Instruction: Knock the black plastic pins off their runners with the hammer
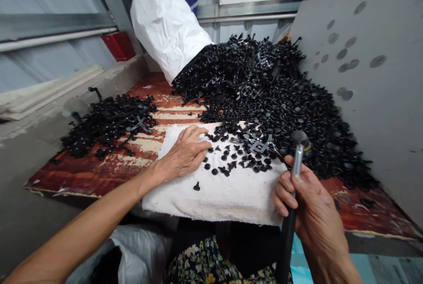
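My left hand (185, 152) lies on the left part of a folded white cloth (224, 200), fingers stretched and a little apart. Its fingertips reach the edge of the loose black plastic studs (228, 160), small pieces with round heads and short stems. One stud (197, 186) lies alone nearer to me. My right hand (306, 200) is wrapped round a hammer (298, 160) with a black grip, a metal shaft and a dark round head, held upright at the cloth's right side. Among the studs are flat grey-black sprue pieces (256, 141).
A large heap of black plastic parts (254, 77) spills from a white sack (168, 24) across the worn red-brown board (145, 143). A smaller heap of black pieces (112, 121) lies at the left. A grey panel (366, 64) leans along the right side.
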{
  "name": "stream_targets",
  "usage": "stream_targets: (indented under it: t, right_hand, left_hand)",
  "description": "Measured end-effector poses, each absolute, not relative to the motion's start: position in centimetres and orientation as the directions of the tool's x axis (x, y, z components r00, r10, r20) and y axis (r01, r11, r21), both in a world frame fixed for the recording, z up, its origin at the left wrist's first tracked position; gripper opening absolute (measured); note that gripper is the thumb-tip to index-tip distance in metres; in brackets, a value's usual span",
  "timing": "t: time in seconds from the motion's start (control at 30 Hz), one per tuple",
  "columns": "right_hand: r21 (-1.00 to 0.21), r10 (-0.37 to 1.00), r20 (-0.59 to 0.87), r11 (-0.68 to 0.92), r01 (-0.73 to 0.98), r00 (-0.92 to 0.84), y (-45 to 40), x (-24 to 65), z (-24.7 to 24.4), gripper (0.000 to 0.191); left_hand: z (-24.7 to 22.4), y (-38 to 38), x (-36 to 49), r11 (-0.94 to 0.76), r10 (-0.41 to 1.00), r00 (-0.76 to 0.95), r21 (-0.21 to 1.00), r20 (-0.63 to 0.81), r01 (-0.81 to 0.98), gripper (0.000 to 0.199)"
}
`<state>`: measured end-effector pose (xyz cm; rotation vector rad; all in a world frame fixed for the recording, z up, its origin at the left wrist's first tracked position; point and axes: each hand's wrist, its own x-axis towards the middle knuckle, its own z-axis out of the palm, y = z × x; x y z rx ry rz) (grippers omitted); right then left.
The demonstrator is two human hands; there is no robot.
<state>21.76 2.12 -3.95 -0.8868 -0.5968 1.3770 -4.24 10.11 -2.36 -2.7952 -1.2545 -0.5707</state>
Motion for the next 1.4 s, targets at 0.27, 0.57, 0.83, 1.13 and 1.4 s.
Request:
stream_targets:
  t: [0.27,0.57,0.83,1.13,1.4]
  right_hand:
    - [-0.813,0.978,-0.151,-0.041,-0.580,0.142,2.1,21.6,-3.7,0.040]
    - [-0.805,0.978,-0.154,-0.041,-0.591,0.142,2.1,21.7,-3.8,0.042]
    - [-0.803,0.980,-0.144,-0.036,-0.594,0.136,2.2,21.7,-4.0,0.040]
    - [-0.802,0.980,-0.140,-0.026,-0.597,0.145,2.1,21.7,-4.1,0.042]
    - [-0.814,0.980,-0.136,-0.025,-0.581,0.148,2.2,21.8,-4.1,0.041]
  left_hand:
    - [-2.0,10.5,-3.7,-0.705,0.698,0.651,0.129,0.298,0.698,0.030]
    - [-2.5,11.6,-3.9,-0.671,0.709,0.606,0.080,0.362,0.737,0.027]
    - [-2.9,11.6,-2.8,-0.673,0.703,0.575,0.133,0.418,0.727,0.015]
    - [-2.6,11.1,-2.9,-0.660,0.706,0.563,0.111,0.430,0.743,0.025]
    - [-3.1,11.7,-2.7,-0.688,0.704,0.599,0.158,0.383,0.708,0.020]
